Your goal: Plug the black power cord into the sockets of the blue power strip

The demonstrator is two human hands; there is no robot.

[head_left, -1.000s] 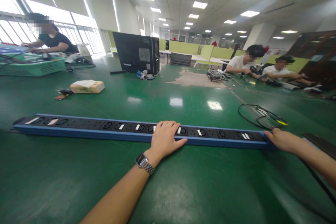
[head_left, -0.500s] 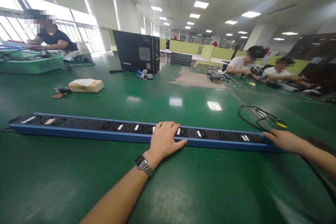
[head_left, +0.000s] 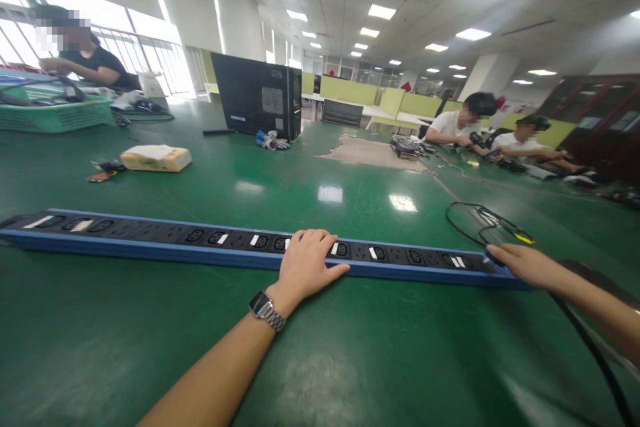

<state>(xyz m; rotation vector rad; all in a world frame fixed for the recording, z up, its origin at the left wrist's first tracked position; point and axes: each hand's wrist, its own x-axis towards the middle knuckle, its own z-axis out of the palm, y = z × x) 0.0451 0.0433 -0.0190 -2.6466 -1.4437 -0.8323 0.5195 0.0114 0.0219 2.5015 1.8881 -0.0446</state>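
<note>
A long blue-and-black power strip (head_left: 165, 240) lies across the green table, with rows of sockets and several white stickers on its top. My left hand (head_left: 310, 260), a watch on its wrist, is laid over the strip's middle, fingers across the top and thumb along the front edge. At the strip's right end, my right hand (head_left: 523, 265) is closed around a dark plug (head_left: 491, 258), largely hidden by the fingers. A black cable (head_left: 585, 333) runs from under that hand toward the lower right.
A looped black cable (head_left: 470, 217) with a yellow tag lies behind the right hand. Farther back are a tissue pack (head_left: 157, 159), a black computer case (head_left: 250, 97), gloves (head_left: 273, 141) and a green basket (head_left: 60, 117). Several people sit around the table's far sides.
The view has shifted slightly, so the strip sits farther left. My right hand has lifted a little at the strip's end, showing the dark plug; my left hand stays on the strip.
</note>
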